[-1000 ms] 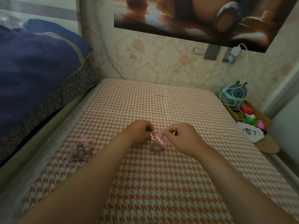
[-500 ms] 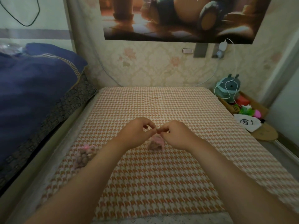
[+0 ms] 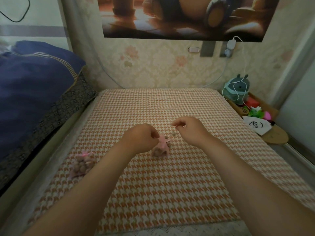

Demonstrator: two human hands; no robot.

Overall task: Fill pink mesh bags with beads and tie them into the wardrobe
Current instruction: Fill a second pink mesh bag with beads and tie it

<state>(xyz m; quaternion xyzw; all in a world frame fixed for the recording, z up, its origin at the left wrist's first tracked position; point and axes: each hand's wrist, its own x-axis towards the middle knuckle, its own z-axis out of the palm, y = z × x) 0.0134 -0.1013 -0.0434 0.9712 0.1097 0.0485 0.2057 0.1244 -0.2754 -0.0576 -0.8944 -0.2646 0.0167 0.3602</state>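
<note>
A pink mesh bag [image 3: 161, 148] holding brown beads lies on the houndstooth mat [image 3: 170, 184] in the middle. My left hand [image 3: 141, 138] is closed, its fingertips pinching the gathered pink neck of this bag. My right hand [image 3: 189, 130] hovers a little to the right and farther back, thumb and forefinger pinched. A faint, blurred strand of the bag's drawstring [image 3: 173, 133] runs from them toward the bag. A second pink mesh bag [image 3: 82, 163], full of beads and tied with a bow, lies at the mat's left edge. No wardrobe is in view.
A dark blue quilt [image 3: 34, 86] is piled on the bed to the left. At the right, a wooden tray [image 3: 265, 109] holds a grey plush toy [image 3: 237, 89], a white cable and small colourful items. The wallpapered wall [image 3: 162, 65] stands behind the mat.
My hands were together over the bag and have moved apart. The right hand went right and away from the bag, while the left stayed at its neck. The camera tilted up slightly.
</note>
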